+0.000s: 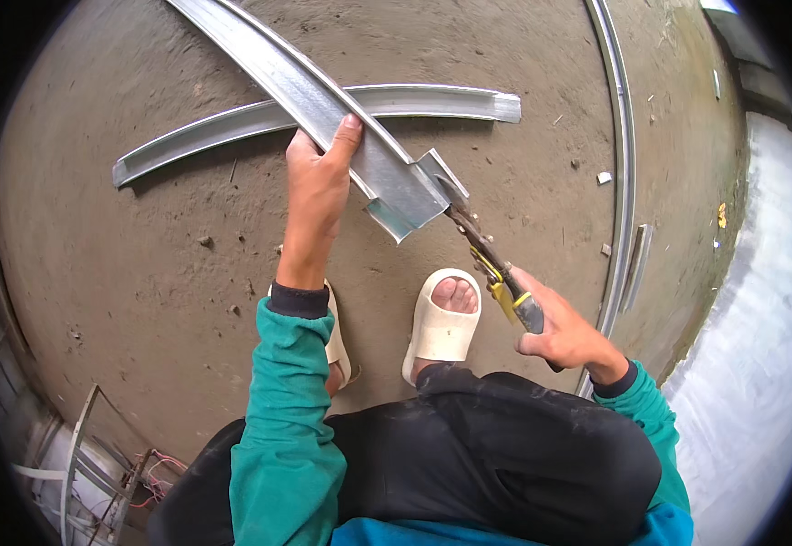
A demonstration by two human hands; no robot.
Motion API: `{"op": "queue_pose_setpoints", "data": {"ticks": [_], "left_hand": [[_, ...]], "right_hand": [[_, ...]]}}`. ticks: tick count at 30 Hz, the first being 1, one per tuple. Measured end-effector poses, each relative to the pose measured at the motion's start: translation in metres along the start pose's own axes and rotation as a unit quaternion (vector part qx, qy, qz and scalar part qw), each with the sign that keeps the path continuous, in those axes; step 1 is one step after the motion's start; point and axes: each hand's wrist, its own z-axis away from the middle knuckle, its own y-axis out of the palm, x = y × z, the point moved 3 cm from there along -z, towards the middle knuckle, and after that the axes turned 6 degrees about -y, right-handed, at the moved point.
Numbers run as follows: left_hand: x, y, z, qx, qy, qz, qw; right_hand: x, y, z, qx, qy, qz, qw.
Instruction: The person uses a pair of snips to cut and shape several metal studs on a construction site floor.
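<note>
My left hand (325,168) grips a long silvery metal channel (309,96) by its edges, thumb on top. The channel runs from the upper left down to a cut end, where its side flanges are snipped and bent outward. In my right hand (555,323) is a pair of tin snips (496,264) with yellow and dark handles. Its jaws meet the bent flange at the channel's near end. How far the jaws are parted I cannot make out. A shorter metal channel (432,102) lies crosswise on the ground beneath the held one.
My feet in cream slides (446,332) stand just below the cut end. A long metal rail (622,136) lies along the right, with a short offcut (637,268) beside it. Small stones dot the bare ground (177,291). A metal frame (73,464) with red wires stands lower left.
</note>
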Motion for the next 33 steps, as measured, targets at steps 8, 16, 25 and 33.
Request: {"op": "queue_pose_setpoints", "data": {"ticks": [8, 16, 25, 33], "left_hand": [[0.0023, -0.0019, 0.0013, -0.002, 0.009, -0.005, 1.000], [0.0048, 0.0005, 0.0000, -0.003, 0.012, 0.016, 1.000], [0.0048, -0.0002, -0.0007, -0.003, 0.002, 0.001, 1.000], [0.0057, -0.0007, 0.0000, -0.006, 0.014, -0.005, 1.000]], "right_hand": [[0.0004, 0.0048, -0.0036, -0.002, -0.002, 0.019, 1.000], [0.0036, 0.0068, -0.0030, -0.022, -0.020, 0.051, 0.998], [0.0028, 0.0064, -0.0019, -0.030, -0.046, 0.066, 0.996], [-0.0028, 0.0084, -0.0048, -0.018, -0.043, 0.051, 0.998]]}}
